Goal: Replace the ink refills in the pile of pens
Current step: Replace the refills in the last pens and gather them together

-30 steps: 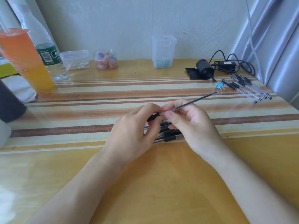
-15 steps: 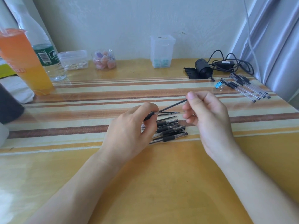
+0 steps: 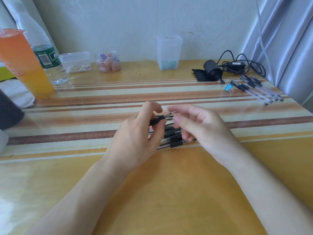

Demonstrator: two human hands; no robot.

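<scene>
My left hand (image 3: pixel 133 138) holds a black-grip pen (image 3: pixel 158 119) by its rubber grip, tilted up to the right, with only the short metal tip showing. My right hand (image 3: pixel 201 128) hovers just right of that tip. Its forefinger and thumb are apart on either side of the tip, and I see nothing in them. It is slightly blurred. Under both hands a pile of pens (image 3: pixel 172 140) with black grips and clear barrels lies on the striped table (image 3: pixel 101 99), partly hidden by my fingers.
A second group of pens (image 3: pixel 259 90) lies at the far right beside a blue binder clip (image 3: pixel 228 88), a black roll (image 3: pixel 212 70) and a cable (image 3: pixel 237 65). Along the wall stand a clear box (image 3: pixel 169 51), a candy jar (image 3: pixel 108 62), a swab box (image 3: pixel 76 61), a water bottle (image 3: pixel 49 56) and an orange drink (image 3: pixel 23 65).
The long thin refill that stuck out between my hands now sits inside the pen, only its tip showing. My right hand moved back toward the left hand and opened.
</scene>
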